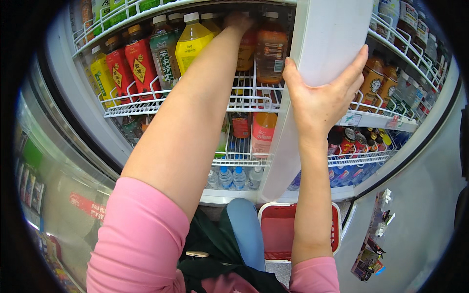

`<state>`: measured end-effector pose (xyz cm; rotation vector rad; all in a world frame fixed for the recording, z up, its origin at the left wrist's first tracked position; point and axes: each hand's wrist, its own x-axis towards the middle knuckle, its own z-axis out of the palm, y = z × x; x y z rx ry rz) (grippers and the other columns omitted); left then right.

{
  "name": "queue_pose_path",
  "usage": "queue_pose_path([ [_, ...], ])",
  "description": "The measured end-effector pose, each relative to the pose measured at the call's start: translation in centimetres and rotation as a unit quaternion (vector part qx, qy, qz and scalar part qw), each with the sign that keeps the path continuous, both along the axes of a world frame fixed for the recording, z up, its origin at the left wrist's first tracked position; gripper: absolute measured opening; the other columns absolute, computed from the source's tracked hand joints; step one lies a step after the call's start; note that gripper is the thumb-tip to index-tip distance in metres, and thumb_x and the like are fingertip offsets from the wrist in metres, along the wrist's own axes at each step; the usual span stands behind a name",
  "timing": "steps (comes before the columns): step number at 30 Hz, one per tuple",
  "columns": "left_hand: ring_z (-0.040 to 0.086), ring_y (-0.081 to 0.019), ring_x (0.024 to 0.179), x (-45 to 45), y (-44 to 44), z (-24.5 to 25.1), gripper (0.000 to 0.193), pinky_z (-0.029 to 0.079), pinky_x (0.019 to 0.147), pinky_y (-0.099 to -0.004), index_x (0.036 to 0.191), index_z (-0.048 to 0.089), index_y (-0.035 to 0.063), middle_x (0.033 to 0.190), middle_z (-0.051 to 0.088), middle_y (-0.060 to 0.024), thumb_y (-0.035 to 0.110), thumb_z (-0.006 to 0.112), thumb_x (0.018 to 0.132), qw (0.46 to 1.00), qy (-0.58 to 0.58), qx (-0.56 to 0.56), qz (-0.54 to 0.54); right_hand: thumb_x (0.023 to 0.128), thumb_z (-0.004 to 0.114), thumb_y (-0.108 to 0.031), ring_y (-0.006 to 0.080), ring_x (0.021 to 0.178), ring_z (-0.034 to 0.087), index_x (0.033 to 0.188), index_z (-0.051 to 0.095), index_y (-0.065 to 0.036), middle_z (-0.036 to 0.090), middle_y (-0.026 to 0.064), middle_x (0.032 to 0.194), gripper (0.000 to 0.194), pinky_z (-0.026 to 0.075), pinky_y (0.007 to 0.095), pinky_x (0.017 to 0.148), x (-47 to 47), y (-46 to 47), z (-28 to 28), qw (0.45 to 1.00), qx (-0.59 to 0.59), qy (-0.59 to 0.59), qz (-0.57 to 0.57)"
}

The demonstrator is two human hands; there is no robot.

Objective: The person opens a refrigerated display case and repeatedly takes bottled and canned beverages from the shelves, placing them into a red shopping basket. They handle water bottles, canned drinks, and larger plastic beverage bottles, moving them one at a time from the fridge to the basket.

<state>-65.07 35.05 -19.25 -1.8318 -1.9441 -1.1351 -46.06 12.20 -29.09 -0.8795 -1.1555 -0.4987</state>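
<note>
My left hand (pixel 240 21) reaches deep into the upper shelf of a drinks fridge, among bottles; it is dark and blurred there, and whether it grips a bottle is hidden. Beside it stand a bottle of amber drink (pixel 272 47) with a white cap and a yellow drink bottle (pixel 192 40). Further left are a green-labelled tea bottle (pixel 163 51) and red drink bottles (pixel 141 62). My right hand (pixel 322 93) rests around the white upright post (pixel 329 33) between the two fridge sections, thumb on its left side and fingers on its right.
White wire shelves (pixel 253 106) with raised front rails hold more bottles. Cans (pixel 348 141) stand on the right section's lower shelf. Below, a red plastic basket (pixel 276 234) sits on the floor beside my knee (pixel 245 230). Glass doors stand open at left (pixel 73 175) and right (pixel 414 205).
</note>
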Motion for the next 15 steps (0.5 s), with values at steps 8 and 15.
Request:
queue_pose_path([
  [8, 0.063, -0.0381, 0.131, -0.2, -0.7, 0.8, 0.056, 0.049, 0.112, -0.0444, 0.134, 0.069, 0.0066, 0.142, 0.064, -0.0248, 0.045, 0.064, 0.094, 0.999, 0.029, -0.02, -0.012, 0.067, 0.091, -0.037, 0.0459, 0.119, 0.055, 0.164, 0.023, 0.002, 0.053, 0.0278, 0.131, 0.124, 0.046, 0.0555, 0.102, 0.4, 0.3, -0.3, 0.999, 0.005, -0.014, -0.038],
  [15, 0.064, -0.0354, 0.13, -3.7, -0.3, 1.4, 0.055, 0.05, 0.111, -0.0431, 0.133, 0.073, 0.0119, 0.141, 0.066, -0.0214, 0.05, 0.065, 0.093, 0.994, 0.099, -0.034, -0.034, 0.068, 0.091, -0.038, 0.0455, 0.118, 0.055, 0.164, 0.021, 0.002, 0.054, 0.0279, 0.134, 0.125, 0.046, 0.0557, 0.102, 0.0, 0.3, -0.2, 0.999, 0.014, -0.023, -0.042],
])
